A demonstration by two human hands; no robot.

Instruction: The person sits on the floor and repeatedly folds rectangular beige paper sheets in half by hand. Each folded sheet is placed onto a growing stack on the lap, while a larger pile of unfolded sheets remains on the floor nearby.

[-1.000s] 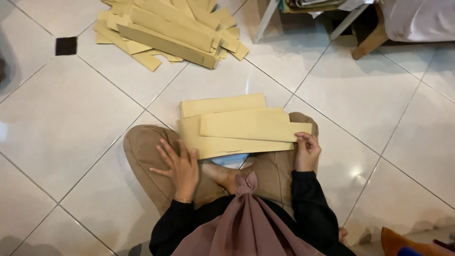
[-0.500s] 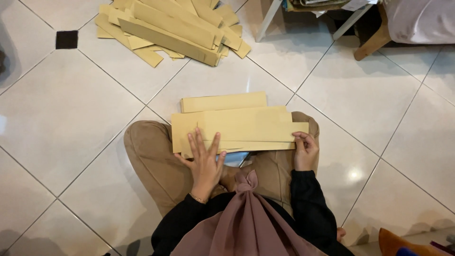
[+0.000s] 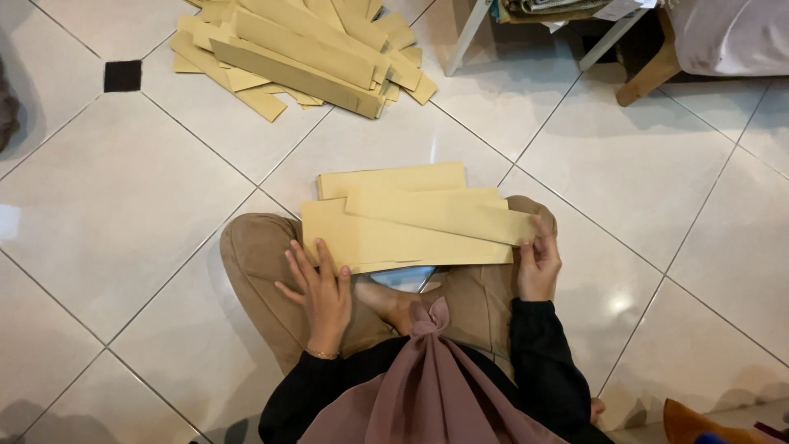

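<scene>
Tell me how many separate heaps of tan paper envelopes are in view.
2. One small stack lies on the person's lap, with the left hand at its lower left edge and the right hand pinching its right end. A bigger pile sits on the tiled floor ahead; single sheets may be hidden.

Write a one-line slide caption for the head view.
Seated cross-legged on a tiled floor, left hand flat on a lap stack of tan envelopes, right hand pinching the top one's end.
</scene>
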